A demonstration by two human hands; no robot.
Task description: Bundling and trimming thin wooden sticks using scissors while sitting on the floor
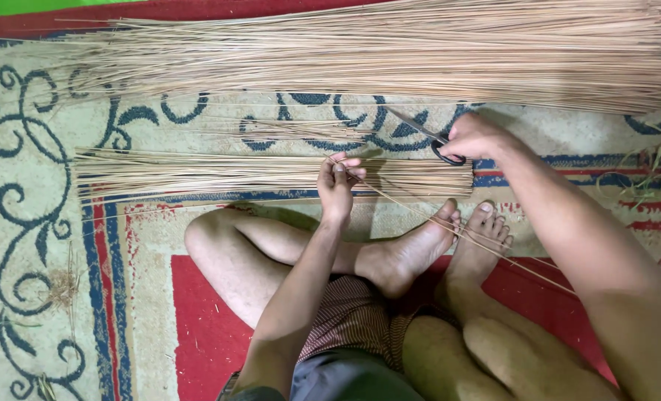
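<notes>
I sit cross-legged on a patterned carpet (40,223). My left hand (337,180) pinches a few thin straw sticks (449,226) that run back over my feet to the lower right. My right hand (476,137) grips black-handled scissors (428,137), blades pointing left over the carpet. A trimmed bundle of short sticks (219,171) lies just beyond my left hand. A large pile of long sticks (390,56) stretches across the top.
A thin row of loose sticks (293,128) lies between the two bundles. Straw scraps (653,167) litter the right edge and a small tuft (61,288) lies at the left. My bare feet (449,241) rest near the short bundle.
</notes>
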